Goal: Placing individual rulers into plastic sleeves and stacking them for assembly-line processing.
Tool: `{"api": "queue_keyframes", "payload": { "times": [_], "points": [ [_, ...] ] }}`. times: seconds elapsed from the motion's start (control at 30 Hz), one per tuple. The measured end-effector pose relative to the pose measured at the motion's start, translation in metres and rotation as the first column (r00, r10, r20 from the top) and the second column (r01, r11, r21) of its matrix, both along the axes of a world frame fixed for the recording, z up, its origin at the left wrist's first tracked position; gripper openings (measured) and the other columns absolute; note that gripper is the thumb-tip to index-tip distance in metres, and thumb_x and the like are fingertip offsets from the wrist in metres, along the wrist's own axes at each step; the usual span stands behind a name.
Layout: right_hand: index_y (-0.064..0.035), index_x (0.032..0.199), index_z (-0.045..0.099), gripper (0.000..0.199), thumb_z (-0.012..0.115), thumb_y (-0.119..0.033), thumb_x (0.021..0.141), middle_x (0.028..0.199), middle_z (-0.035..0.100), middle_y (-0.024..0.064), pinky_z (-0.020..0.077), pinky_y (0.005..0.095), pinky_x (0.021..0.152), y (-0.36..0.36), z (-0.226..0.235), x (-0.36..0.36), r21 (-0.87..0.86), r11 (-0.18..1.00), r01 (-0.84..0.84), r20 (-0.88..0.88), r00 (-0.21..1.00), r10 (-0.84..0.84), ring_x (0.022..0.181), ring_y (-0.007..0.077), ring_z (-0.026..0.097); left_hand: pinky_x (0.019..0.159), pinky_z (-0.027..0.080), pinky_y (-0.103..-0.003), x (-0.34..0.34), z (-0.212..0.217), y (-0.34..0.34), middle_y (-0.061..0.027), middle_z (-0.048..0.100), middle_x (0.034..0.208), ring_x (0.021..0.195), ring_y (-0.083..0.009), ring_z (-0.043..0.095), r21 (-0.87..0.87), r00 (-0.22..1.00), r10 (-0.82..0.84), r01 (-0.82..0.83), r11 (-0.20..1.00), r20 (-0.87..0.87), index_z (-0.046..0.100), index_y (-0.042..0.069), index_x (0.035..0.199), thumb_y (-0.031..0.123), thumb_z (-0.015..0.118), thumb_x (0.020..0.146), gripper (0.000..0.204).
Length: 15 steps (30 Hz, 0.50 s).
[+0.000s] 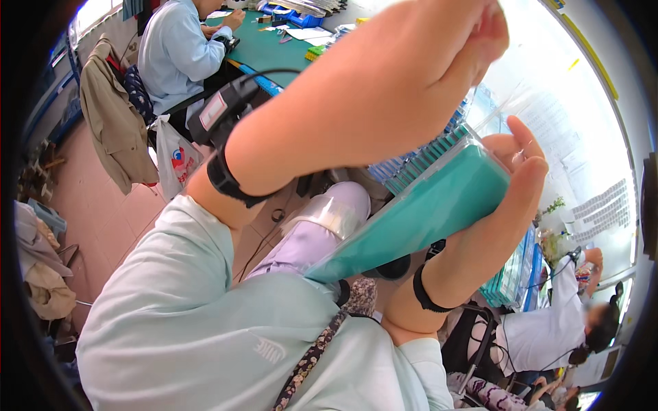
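Teal packet [439, 202] | upper end clasped in right grip [519, 183] | left grip [439, 51] above it, cannot tell whether pinching

Head cam: left of fisheye pair, v. wide.
It looks down & fwd over the wearer's shirt [205, 329]; L hand [425, 58] is v. near lens, green table [271, 49] is farther, straight edges bend toward sides.

At the green bench's [260, 48] left edge sits a co-worker in pale blue [175, 58]; a blue bin [306, 19] stands toward its far edge, with white sheets [308, 33] just nearer. Behind the co-worker hang a beige jacket [113, 116] and a white plastic bag [171, 154], above a pinkish tiled floor [103, 233]. Well apart, another person in a white top [541, 337] sits.
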State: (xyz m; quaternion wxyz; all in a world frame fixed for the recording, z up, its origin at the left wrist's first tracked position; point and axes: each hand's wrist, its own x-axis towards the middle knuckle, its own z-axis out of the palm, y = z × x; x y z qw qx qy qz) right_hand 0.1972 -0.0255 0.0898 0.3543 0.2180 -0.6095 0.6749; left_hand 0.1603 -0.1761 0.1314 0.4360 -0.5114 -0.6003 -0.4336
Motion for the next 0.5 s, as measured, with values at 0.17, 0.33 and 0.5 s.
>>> {"api": "queue_keyframes", "payload": {
  "times": [0.17,0.33,0.5],
  "points": [
    [0.0059,0.118,0.049,0.056,0.043,-0.045,0.094,0.100,0.055,0.0082,0.0457,0.0246,0.076,0.006,-0.012,-0.001,-0.024,0.957,-0.288,0.061,0.956,0.288,0.088,0.0136,0.056,0.062,0.032,-0.025,0.009,-0.036,0.006,-0.0052,0.040,0.078,0.066,-0.0124,0.037,0.122,0.975,-0.155,0.136,0.983,0.162,0.047,0.001,0.093,0.006,0.053,0.085,0.012],
    [0.0044,0.111,0.052,0.052,0.056,-0.041,0.086,0.103,0.051,0.0097,0.0396,0.0237,0.078,0.006,-0.013,-0.003,-0.075,0.922,-0.379,0.035,0.923,0.383,0.088,0.0138,0.050,0.055,0.022,-0.022,0.023,-0.047,0.012,0.0056,0.030,0.067,0.059,-0.0049,0.028,0.255,0.885,-0.211,0.109,0.961,0.415,0.059,0.004,0.096,0.022,0.078,0.069,0.038],
    [0.0035,0.107,0.053,0.042,0.058,-0.029,0.081,0.106,0.046,0.0111,0.0393,0.0285,0.082,0.006,-0.016,-0.005,-0.150,0.865,-0.480,-0.062,0.877,0.476,0.093,0.0176,0.050,0.048,0.026,-0.023,0.036,-0.035,0.008,0.0038,0.033,0.057,0.053,-0.0068,0.032,0.093,0.813,-0.088,0.042,0.995,0.575,0.060,0.003,0.087,0.021,0.073,0.075,0.025]
  ]
}}
